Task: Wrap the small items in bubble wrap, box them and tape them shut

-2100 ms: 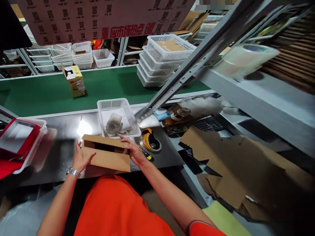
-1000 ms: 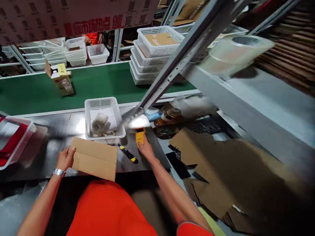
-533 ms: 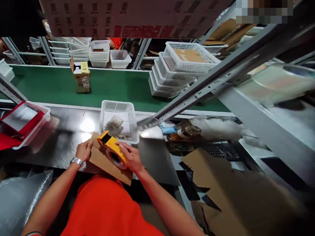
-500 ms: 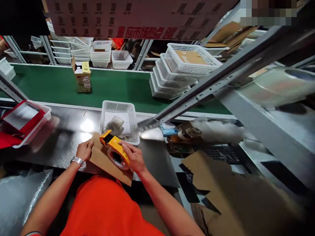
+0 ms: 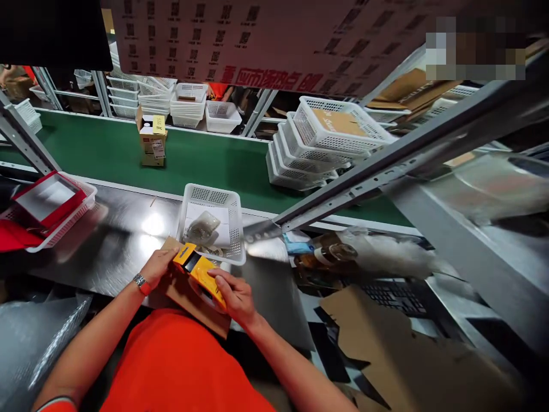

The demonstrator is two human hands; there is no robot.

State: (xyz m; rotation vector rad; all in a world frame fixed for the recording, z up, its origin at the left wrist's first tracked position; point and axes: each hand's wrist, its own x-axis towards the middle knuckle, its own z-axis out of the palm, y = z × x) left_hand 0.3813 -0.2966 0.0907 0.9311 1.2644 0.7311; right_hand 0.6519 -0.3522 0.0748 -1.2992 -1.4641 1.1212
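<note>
My left hand [image 5: 158, 266] grips the upper left end of a brown cardboard piece [image 5: 193, 312], close to the front end of the dispenser. In my right hand [image 5: 235, 294] is a yellow tape dispenser [image 5: 201, 276], tilted over the cardboard, its roll partly hidden by its body. Just beyond the dispenser, a white perforated basket [image 5: 235, 212] rests on the metal table [image 5: 115, 252]. Inside that basket lie a clear plastic-wrapped item [image 5: 203, 226] and a white sheet.
A basket with a red box [image 5: 49, 200] is at left. Behind the table runs a green conveyor [image 5: 206, 154] carrying an open carton [image 5: 153, 150] and stacked white baskets [image 5: 300, 151]. A slanted metal post [image 5: 343, 186], bottle and torn cardboard [image 5: 386, 343] are at right.
The dispenser has rotated over the cardboard, and its front end is now closer to my left hand. The cardboard is tilted more. The whole view has shifted slightly, with the surroundings lower and farther right.
</note>
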